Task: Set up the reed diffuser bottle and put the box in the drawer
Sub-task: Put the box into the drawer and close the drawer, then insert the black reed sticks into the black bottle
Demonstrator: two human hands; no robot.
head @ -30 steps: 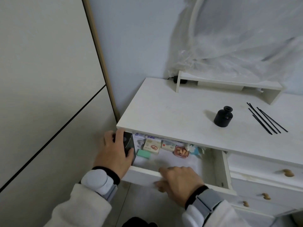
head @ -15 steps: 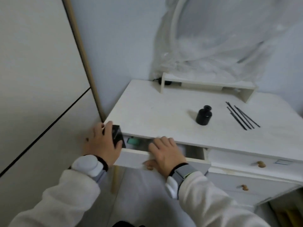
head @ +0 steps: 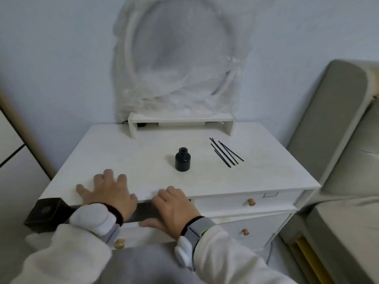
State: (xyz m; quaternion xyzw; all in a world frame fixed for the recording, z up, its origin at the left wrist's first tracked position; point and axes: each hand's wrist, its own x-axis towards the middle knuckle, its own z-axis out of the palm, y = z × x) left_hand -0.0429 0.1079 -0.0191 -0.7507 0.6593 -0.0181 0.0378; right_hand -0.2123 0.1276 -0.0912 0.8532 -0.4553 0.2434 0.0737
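Now the left hand (head: pixel 108 193) lies flat, fingers spread, on the front edge of the dresser (head: pixel 143 156). Beside it, the right hand (head: pixel 174 208) rests with loose fingers on the drawer (head: pixel 143 210), gripping nothing. At the front left corner sits the black box (head: pixel 46 214); the bottle (head: pixel 182 159) stands in the middle, with the reeds (head: pixel 225 151) lying toward the back right.

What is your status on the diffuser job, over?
Both hands empty: left hand flat on dresser top, right hand at drawer front. Black box sticking out at drawer's left end. Bottle upright, reeds loose beside it.

Bare top (head: pixel 127 152) around bottle (head: pixel 182 159) and reeds (head: pixel 225 152).
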